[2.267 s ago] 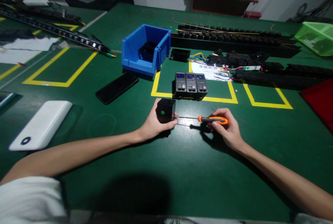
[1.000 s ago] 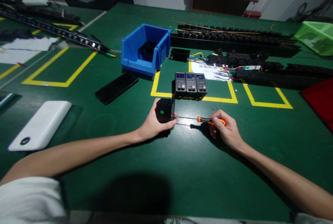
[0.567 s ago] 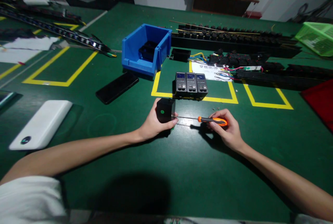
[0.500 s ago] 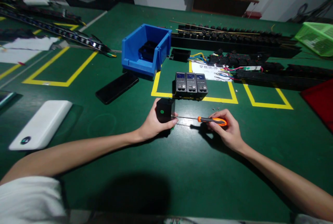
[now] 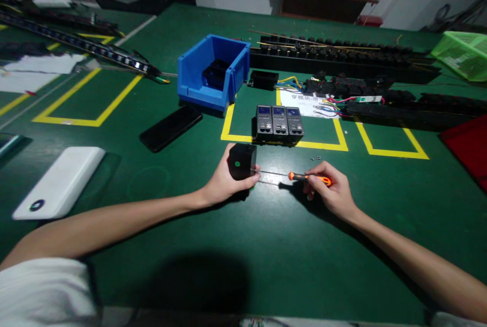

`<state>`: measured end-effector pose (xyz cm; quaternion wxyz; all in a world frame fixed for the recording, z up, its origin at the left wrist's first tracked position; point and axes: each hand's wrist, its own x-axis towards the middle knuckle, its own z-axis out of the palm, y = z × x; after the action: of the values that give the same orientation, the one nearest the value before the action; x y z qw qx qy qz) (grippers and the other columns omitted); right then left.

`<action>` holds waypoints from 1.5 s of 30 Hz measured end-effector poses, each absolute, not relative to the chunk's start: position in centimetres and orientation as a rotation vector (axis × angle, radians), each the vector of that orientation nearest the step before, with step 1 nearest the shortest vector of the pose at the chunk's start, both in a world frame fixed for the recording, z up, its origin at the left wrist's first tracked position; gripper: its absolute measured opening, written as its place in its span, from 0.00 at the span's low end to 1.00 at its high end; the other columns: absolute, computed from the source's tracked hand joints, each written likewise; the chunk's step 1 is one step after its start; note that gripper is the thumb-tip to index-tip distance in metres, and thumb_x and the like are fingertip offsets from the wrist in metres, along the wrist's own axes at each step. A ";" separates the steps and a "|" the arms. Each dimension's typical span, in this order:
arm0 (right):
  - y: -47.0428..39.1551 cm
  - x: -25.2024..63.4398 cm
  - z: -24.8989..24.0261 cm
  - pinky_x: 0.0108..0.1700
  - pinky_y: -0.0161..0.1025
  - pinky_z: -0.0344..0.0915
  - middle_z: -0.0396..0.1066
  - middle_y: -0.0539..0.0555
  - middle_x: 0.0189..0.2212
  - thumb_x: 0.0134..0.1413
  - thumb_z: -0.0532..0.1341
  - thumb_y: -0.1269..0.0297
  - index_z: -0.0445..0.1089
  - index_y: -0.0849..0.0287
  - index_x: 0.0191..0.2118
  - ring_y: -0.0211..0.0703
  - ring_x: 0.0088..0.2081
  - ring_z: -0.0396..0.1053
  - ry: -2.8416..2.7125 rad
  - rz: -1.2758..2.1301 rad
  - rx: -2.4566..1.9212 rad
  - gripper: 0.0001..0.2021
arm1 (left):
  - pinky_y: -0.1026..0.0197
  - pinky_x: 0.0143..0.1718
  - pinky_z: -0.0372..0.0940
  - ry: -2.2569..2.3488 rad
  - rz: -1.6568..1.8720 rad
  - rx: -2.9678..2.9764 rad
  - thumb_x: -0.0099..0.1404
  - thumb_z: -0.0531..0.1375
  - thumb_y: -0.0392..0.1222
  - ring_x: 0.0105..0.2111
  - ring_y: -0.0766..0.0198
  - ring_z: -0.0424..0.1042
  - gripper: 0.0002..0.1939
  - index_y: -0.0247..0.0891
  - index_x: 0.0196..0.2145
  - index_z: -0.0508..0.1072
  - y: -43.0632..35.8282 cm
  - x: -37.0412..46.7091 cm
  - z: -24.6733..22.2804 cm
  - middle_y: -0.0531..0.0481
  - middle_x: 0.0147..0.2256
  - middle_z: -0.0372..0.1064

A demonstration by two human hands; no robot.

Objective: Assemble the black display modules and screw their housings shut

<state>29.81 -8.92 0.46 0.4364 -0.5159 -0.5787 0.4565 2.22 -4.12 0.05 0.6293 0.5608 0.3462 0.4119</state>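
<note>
Holding black module [image 5: 242, 158] in closed left hand [image 5: 223, 181], pinching orange-handled screwdriver [image 5: 298, 176] with curled right hand [image 5: 335, 191] right of module; best turned gently, square to its side.

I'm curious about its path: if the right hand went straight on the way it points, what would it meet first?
Probably the black box in the left hand. The screwdriver in the right hand points at its side; whether the tip already touches is unclear.
</note>
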 end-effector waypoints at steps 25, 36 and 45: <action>-9.1 29.9 0.5 0.25 0.35 0.65 0.72 0.48 0.25 0.55 0.65 0.61 0.67 0.56 0.38 0.36 0.21 0.69 -1.490 0.976 -1.283 0.08 | 0.55 0.41 0.72 0.819 0.940 1.288 0.56 0.69 0.37 0.38 0.61 0.77 0.30 0.39 0.48 0.55 -4.1 2.2 0.0 0.46 0.39 0.73; -9.0 29.7 0.8 0.16 0.31 0.60 0.69 0.47 0.17 0.57 0.62 0.53 0.67 0.57 0.31 0.34 0.15 0.63 -1.393 1.182 -1.353 0.13 | 0.55 0.41 0.72 0.807 0.936 1.272 0.56 0.69 0.37 0.38 0.61 0.77 0.30 0.40 0.48 0.54 -4.2 2.3 0.0 0.47 0.39 0.73; -8.8 30.0 0.6 0.21 0.33 0.64 0.69 0.46 0.21 0.56 0.64 0.56 0.64 0.55 0.41 0.36 0.19 0.66 -1.480 1.165 -1.266 0.12 | 0.54 0.41 0.72 0.802 0.941 1.262 0.55 0.69 0.37 0.37 0.60 0.77 0.30 0.40 0.47 0.55 -4.2 2.3 0.4 0.47 0.38 0.73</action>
<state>30.01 -8.85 0.62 0.4223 -0.5057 -0.5910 0.4655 2.34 -4.24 0.37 0.6344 0.5522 0.3510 0.4116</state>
